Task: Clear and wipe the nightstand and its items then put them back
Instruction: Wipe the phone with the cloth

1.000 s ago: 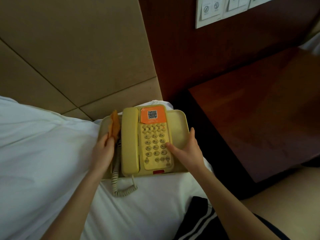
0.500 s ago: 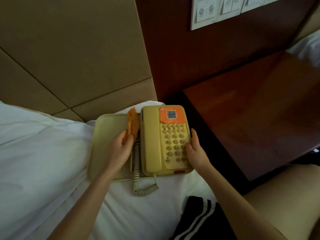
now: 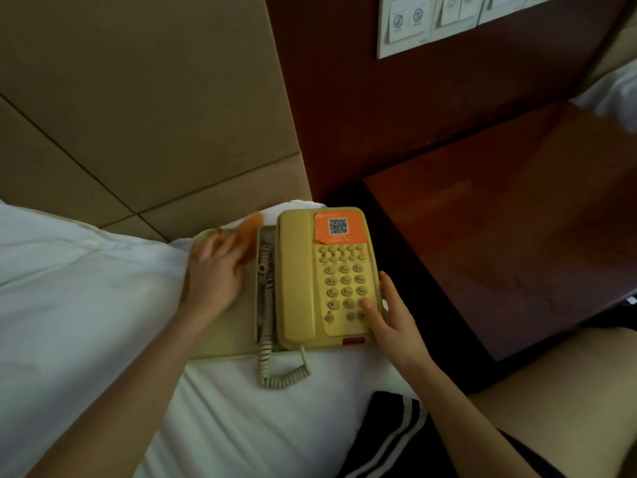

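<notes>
**Tray wiped on the bed, phone steadied**

The left hand [image 3: 215,274], fingers spread flat, presses an orange cloth [image 3: 249,232] onto the tray [image 3: 224,336] at 9 o'clock of the telephone [image 3: 324,277]. The right hand [image 3: 393,315] rests straight fingers on the phone's 4 o'clock edge. The tray lies on the soft bed [image 3: 86,305], with the desk [image 3: 517,243] at 3 o'clock. A hard swipe could tilt the tray or snag the coiled cord [image 3: 275,370] and unseat the handset. Blur smears the cloth and the left fingertips, and the hand hides the tray's left edge.

Pale yellow telephone [image 3: 310,277]; orange cloth [image 3: 241,229]; reddish-brown nightstand [image 3: 517,219]
</notes>
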